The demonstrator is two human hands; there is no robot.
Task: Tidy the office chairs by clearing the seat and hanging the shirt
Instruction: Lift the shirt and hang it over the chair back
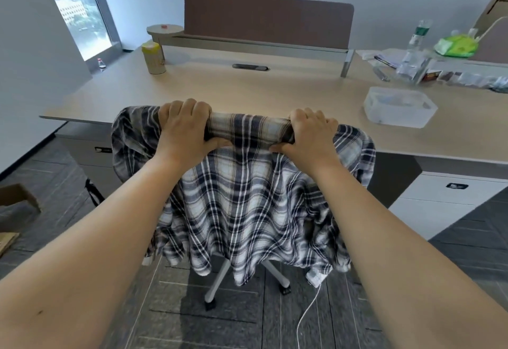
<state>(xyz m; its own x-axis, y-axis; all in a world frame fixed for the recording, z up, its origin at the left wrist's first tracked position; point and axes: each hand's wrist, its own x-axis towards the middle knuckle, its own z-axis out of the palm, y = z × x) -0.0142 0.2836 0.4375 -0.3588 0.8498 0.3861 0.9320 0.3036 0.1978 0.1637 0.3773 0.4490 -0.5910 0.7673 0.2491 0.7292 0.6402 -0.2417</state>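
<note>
- The blue, white and black checked cloth shirt [242, 200] hangs over the top of the office chair with white legs and black wheels [217, 282], in the middle of the picture.
- The shirt covers the whole chair back, so only the legs and wheels show, low in the middle.
- The left hand [182, 130] is curled tight around the top edge of the chair back, with shirt cloth under it.
- The right hand [309, 135] grips the same top edge in the same way, a bit to the right.
- Between the two hands, the shirt collar is pulled flat along the edge.
- The shirt's bottom edge hangs in waves above the floor and does not touch it.
- The long light wooden desk [247, 87] fills the middle of the picture, and its near edge is just behind the chair top.
- The desk space right behind the hands is bare.
- A clear plastic box [398, 107] sits near the desk's front edge on the right.
- A round tub with a yellow lid [152, 58] stands on the desk at the upper left.
- A thin white cable [308, 313] lies on the dark grey floor tiles [170, 307] at the lower right of the chair legs.
- There is open floor to the left of the chair and below it in the picture.
- A brown cardboard box [16, 203] sits at the left edge.
</note>
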